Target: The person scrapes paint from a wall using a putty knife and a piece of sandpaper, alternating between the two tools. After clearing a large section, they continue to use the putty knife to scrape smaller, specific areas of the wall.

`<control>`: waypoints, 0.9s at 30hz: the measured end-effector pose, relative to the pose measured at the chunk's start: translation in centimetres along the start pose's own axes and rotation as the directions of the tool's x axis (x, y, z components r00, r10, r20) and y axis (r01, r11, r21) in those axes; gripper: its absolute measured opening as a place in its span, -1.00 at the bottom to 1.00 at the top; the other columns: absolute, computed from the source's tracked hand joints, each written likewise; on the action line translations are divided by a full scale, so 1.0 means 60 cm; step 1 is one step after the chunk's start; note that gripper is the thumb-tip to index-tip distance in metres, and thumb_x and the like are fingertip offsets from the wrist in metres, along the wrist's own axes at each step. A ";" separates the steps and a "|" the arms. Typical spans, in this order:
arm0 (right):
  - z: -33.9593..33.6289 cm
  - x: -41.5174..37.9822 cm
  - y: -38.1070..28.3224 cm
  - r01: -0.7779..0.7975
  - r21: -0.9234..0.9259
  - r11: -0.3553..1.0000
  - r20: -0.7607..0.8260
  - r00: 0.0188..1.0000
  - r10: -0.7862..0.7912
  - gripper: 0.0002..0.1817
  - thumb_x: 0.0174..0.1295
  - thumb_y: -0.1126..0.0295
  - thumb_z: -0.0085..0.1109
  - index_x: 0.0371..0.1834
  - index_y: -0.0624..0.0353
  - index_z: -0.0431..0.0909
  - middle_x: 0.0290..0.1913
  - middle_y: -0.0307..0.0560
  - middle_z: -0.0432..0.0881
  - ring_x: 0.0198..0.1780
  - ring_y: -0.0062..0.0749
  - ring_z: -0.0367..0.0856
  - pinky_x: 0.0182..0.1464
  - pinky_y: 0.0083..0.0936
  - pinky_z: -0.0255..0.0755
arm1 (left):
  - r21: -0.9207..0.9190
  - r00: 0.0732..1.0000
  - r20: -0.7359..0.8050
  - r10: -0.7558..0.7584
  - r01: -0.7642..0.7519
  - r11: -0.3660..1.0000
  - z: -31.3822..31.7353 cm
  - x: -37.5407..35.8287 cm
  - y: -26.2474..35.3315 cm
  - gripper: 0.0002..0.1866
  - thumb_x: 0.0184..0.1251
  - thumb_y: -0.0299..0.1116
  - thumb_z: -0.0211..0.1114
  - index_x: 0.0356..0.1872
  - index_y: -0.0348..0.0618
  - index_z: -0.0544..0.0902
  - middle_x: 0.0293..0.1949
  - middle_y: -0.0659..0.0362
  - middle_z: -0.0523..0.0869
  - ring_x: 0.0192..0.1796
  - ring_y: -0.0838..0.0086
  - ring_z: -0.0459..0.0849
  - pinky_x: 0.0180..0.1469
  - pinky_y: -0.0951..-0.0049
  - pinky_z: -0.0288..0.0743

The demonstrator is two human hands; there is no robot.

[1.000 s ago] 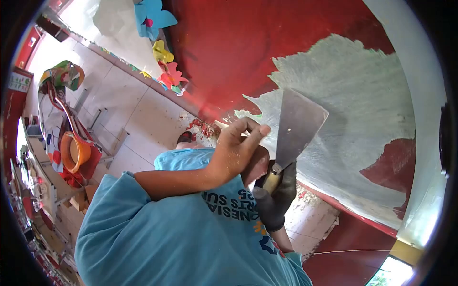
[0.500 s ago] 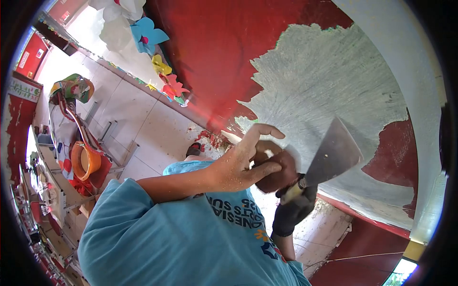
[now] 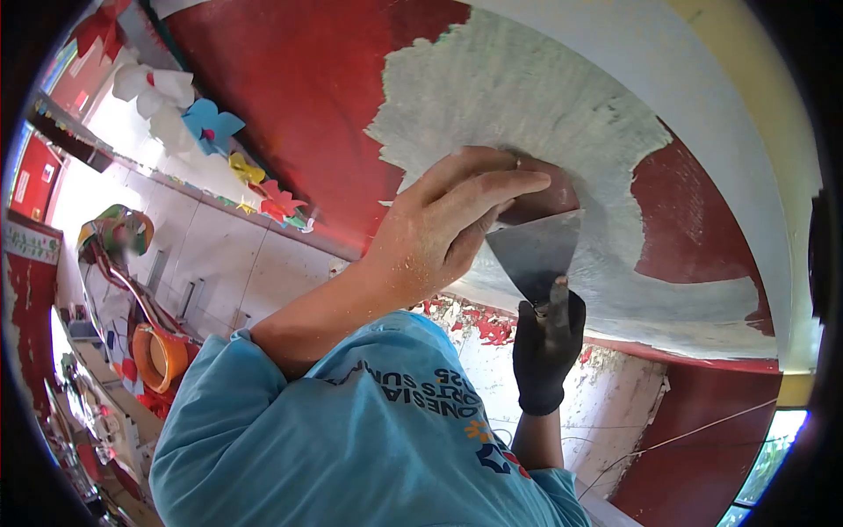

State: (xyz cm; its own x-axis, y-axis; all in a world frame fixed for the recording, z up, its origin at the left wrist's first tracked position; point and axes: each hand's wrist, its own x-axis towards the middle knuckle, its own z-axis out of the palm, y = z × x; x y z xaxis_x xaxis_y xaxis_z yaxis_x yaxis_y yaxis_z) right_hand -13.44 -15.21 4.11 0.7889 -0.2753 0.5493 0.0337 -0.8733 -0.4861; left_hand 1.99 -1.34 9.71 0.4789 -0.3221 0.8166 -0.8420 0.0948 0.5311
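Observation:
My bare left hand is over the wall's grey-white patch, fingers bent over a reddish-brown piece of sandpaper. Pale dust speckles the wrist and the back of this hand. Just below, my right hand in a black glove grips a putty knife by its handle. Its wide metal blade points up the frame, with its front edge right at the lower side of the sandpaper. The handle is mostly hidden in the glove.
Red paint surrounds the grey-white patch. Paper flowers hang along the left edge of the wall. An orange round container and cluttered furniture stand at the left. Flaking paint shows low down, and a thin cable runs at the lower right.
My left hand has moved up with the sandpaper to the wall patch. The putty knife has swung from pointing up-right to upright, its blade now beside the sandpaper. The view has shifted right.

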 end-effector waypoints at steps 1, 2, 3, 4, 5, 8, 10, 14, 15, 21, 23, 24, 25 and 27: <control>-0.001 0.004 0.002 0.005 0.002 1.000 0.037 0.999 -0.005 -0.48 0.04 0.56 0.23 0.15 0.15 0.40 -0.20 0.05 0.49 -0.26 -0.19 0.54 -0.29 -0.40 0.45 | -0.005 1.000 0.005 0.008 -0.008 1.000 0.000 -0.001 -0.004 -0.61 0.04 -0.78 0.14 -0.08 -0.22 0.59 -0.18 0.01 0.62 -0.21 0.31 0.63 -0.22 0.49 0.50; -0.005 0.007 0.000 -0.062 0.035 0.997 0.075 0.995 0.060 -0.46 0.04 0.53 0.24 0.17 0.12 0.39 -0.22 0.02 0.50 -0.30 -0.21 0.55 -0.31 -0.43 0.45 | 0.038 0.999 0.003 0.035 -0.035 0.999 0.001 -0.005 -0.010 -0.61 0.02 -0.78 0.16 -0.09 -0.22 0.60 -0.19 0.02 0.63 -0.22 0.32 0.63 -0.23 0.49 0.49; -0.006 0.011 0.002 -0.067 0.034 0.997 0.070 0.995 0.065 -0.46 0.04 0.53 0.24 0.17 0.12 0.39 -0.22 0.02 0.50 -0.30 -0.21 0.55 -0.31 -0.43 0.45 | 0.081 0.998 0.002 0.060 -0.060 0.995 0.000 -0.008 -0.014 -0.61 0.00 -0.78 0.17 -0.10 -0.22 0.61 -0.19 0.03 0.63 -0.24 0.33 0.62 -0.23 0.48 0.49; -0.006 0.018 0.006 0.028 -0.015 0.999 0.055 0.998 -0.028 -0.48 0.04 0.53 0.24 0.15 0.13 0.40 -0.25 0.02 0.50 -0.32 -0.20 0.55 -0.33 -0.44 0.44 | 0.076 0.998 0.007 0.061 -0.061 0.995 -0.004 -0.006 -0.015 -0.61 0.00 -0.78 0.17 -0.10 -0.22 0.61 -0.19 0.03 0.63 -0.24 0.33 0.62 -0.23 0.48 0.49; -0.006 0.023 0.008 0.121 -0.066 0.991 0.046 0.992 -0.118 -0.50 0.05 0.53 0.23 0.13 0.13 0.42 -0.27 0.02 0.51 -0.34 -0.19 0.55 -0.34 -0.45 0.44 | 0.097 0.996 0.031 0.087 -0.089 0.991 -0.008 -0.004 -0.015 -0.60 -0.02 -0.78 0.18 -0.11 -0.23 0.62 -0.19 0.03 0.64 -0.23 0.33 0.63 -0.22 0.49 0.50; -0.003 0.037 0.002 0.096 -0.009 0.995 -0.010 0.995 -0.096 -0.55 0.06 0.53 0.21 0.09 0.16 0.46 -0.29 0.05 0.51 -0.37 -0.14 0.56 -0.38 -0.43 0.44 | 0.051 0.991 0.100 0.092 -0.097 0.994 -0.020 0.001 -0.012 -0.59 -0.04 -0.78 0.19 -0.11 -0.23 0.63 -0.17 0.04 0.65 -0.20 0.34 0.64 -0.19 0.49 0.50; 0.000 0.041 0.004 0.049 0.020 0.999 -0.001 0.999 -0.049 -0.60 0.06 0.52 0.20 0.04 0.17 0.48 -0.31 0.05 0.52 -0.39 -0.14 0.56 -0.39 -0.43 0.44 | -0.008 0.988 0.139 0.072 -0.072 0.997 -0.024 0.001 -0.015 -0.58 -0.05 -0.79 0.19 -0.10 -0.23 0.62 -0.17 0.05 0.66 -0.19 0.35 0.64 -0.17 0.49 0.51; -0.003 0.056 0.004 -0.057 0.056 0.997 0.073 0.996 0.053 -0.73 0.08 0.49 0.19 -0.11 0.20 0.52 -0.40 0.03 0.55 -0.46 -0.15 0.57 -0.42 -0.41 0.44 | 0.073 0.986 0.104 0.130 -0.138 0.988 -0.008 -0.007 -0.025 -0.57 -0.07 -0.71 0.27 -0.08 -0.15 0.60 -0.13 0.11 0.62 -0.17 0.31 0.63 -0.21 0.47 0.53; -0.004 0.061 0.002 -0.059 0.056 0.997 0.076 0.996 0.054 -0.73 0.08 0.49 0.19 -0.11 0.20 0.52 -0.40 0.03 0.55 -0.46 -0.15 0.57 -0.42 -0.41 0.44 | 0.068 0.991 -0.006 0.133 -0.133 0.989 -0.001 -0.009 -0.023 -0.65 -0.06 -0.69 0.34 -0.17 -0.19 0.62 -0.17 0.08 0.63 -0.17 0.31 0.63 -0.19 0.49 0.52; 0.007 0.079 -0.010 -0.052 0.002 0.999 0.076 0.996 0.051 -0.80 0.07 0.43 0.23 -0.25 0.24 0.52 -0.45 0.01 0.56 -0.50 -0.15 0.58 -0.47 -0.41 0.43 | 0.549 0.964 -0.066 0.256 -0.179 0.816 -0.013 -0.022 -0.028 -0.66 -0.05 -0.57 0.43 -0.19 -0.19 0.58 -0.29 0.09 0.59 -0.36 0.48 0.59 -0.42 0.60 0.42; 0.013 0.079 -0.008 -0.039 0.048 0.998 0.041 0.998 0.037 -0.80 0.07 0.43 0.23 -0.25 0.24 0.53 -0.48 0.00 0.55 -0.54 -0.16 0.57 -0.51 -0.40 0.42 | 0.272 0.989 -0.145 0.003 0.037 0.962 0.005 -0.052 -0.009 -0.73 0.03 -0.51 0.39 -0.20 -0.21 0.58 -0.31 0.11 0.60 -0.38 0.53 0.58 -0.43 0.61 0.40; 0.014 0.080 -0.010 -0.037 0.050 0.998 0.045 0.998 0.034 -0.80 0.07 0.43 0.23 -0.25 0.24 0.53 -0.48 0.00 0.55 -0.54 -0.16 0.57 -0.51 -0.40 0.42 | -0.039 0.956 -0.141 -0.259 0.256 0.966 0.016 -0.065 -0.003 -0.78 0.12 -0.44 0.36 -0.22 -0.23 0.58 -0.33 0.12 0.61 -0.41 0.57 0.57 -0.44 0.62 0.38; 0.014 0.081 -0.012 -0.038 0.021 0.999 0.052 0.998 0.037 -0.78 0.08 0.43 0.23 -0.21 0.23 0.52 -0.50 0.00 0.54 -0.55 -0.16 0.56 -0.51 -0.40 0.41 | -0.035 0.955 -0.144 -0.259 0.256 0.966 0.023 -0.071 -0.003 -0.78 0.12 -0.44 0.36 -0.22 -0.23 0.58 -0.33 0.12 0.61 -0.41 0.57 0.57 -0.44 0.62 0.38; 0.015 0.080 -0.013 -0.040 -0.009 0.999 0.066 0.997 0.041 -0.77 0.08 0.44 0.22 -0.18 0.23 0.52 -0.52 0.00 0.54 -0.57 -0.17 0.56 -0.52 -0.40 0.41 | -0.385 0.548 0.205 -0.811 0.807 0.448 0.039 -0.081 -0.006 -0.76 0.30 -0.27 0.21 -0.23 -0.28 0.56 -0.33 0.15 0.64 -0.41 0.61 0.55 -0.42 0.60 0.38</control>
State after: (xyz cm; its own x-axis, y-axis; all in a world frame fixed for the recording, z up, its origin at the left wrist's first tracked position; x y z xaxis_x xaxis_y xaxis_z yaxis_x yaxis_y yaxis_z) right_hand -9.15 -15.48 6.52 0.8283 -0.2835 0.4832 -0.0037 -0.8652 -0.5013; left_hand -0.64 -1.99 5.02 0.8945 -0.4461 -0.0297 0.1051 0.1452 0.9838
